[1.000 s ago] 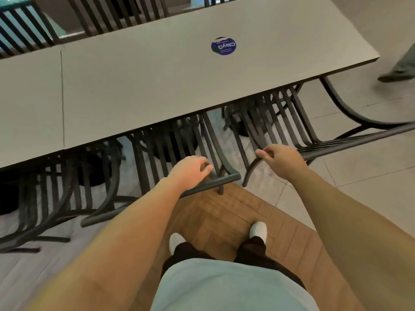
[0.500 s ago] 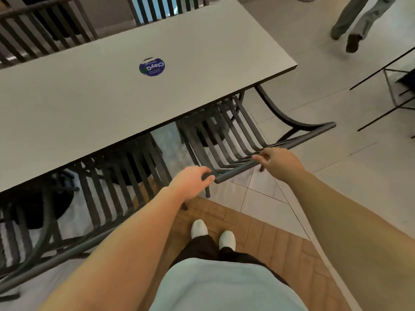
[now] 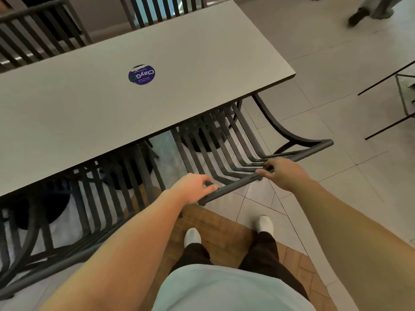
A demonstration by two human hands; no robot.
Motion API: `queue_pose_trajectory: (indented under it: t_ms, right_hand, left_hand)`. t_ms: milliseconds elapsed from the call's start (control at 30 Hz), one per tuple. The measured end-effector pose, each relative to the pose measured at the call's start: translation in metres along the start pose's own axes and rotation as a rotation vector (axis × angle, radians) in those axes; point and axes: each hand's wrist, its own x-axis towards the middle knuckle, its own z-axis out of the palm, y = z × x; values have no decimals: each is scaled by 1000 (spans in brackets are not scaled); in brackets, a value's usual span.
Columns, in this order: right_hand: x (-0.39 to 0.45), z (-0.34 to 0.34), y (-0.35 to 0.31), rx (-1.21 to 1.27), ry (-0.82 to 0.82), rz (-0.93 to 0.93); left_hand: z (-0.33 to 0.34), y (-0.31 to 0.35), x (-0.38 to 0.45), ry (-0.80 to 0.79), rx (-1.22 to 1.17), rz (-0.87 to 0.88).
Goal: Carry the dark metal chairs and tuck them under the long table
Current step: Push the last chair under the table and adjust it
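The long grey table [image 3: 202, 63] runs across the view. Under its right end stands a dark metal slatted chair [image 3: 224, 142], its seat partly beneath the tabletop and its back toward me. Both hands are on the chair's top rail [image 3: 238, 184]. My left hand [image 3: 193, 187] curls its fingers over the rail's left end. My right hand [image 3: 283, 173] grips the rail near its middle.
A second dark chair [image 3: 101, 209] sits tucked under the table to the left. More chairs [image 3: 157, 10] stand on the far side. A blue sticker [image 3: 142, 75] lies on the tabletop. A walking person's legs [image 3: 370, 12] are at top right, and a thin black frame [image 3: 402, 97] at the right edge.
My left hand left the neighbouring chair's rail and moved onto the end chair's rail beside my right hand. I shifted right along the table, and my feet now stand apart.
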Motion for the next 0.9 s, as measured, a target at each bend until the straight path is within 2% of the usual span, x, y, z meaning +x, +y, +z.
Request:
queue_pose_trajectory:
  t_ms: [233,400,467,667,900]
  right_hand:
    - [44,-17,71,-160,-124,-215]
    - [69,-43,126,-243,-150,-273]
    - [78,-51,142,-257,-156,-263]
    - [95,-53,166,-327,-141,-272]
    - [125,-59,177,-433,-108,-229]
  left_hand:
    - [43,52,26,-25,-96,-206]
    - [74,78,47,128,60,-397]
    - [75,84,51,137,114,-467]
    - [82,92,66,92,96,-498]
    - [88,102,87,126,77,-474]
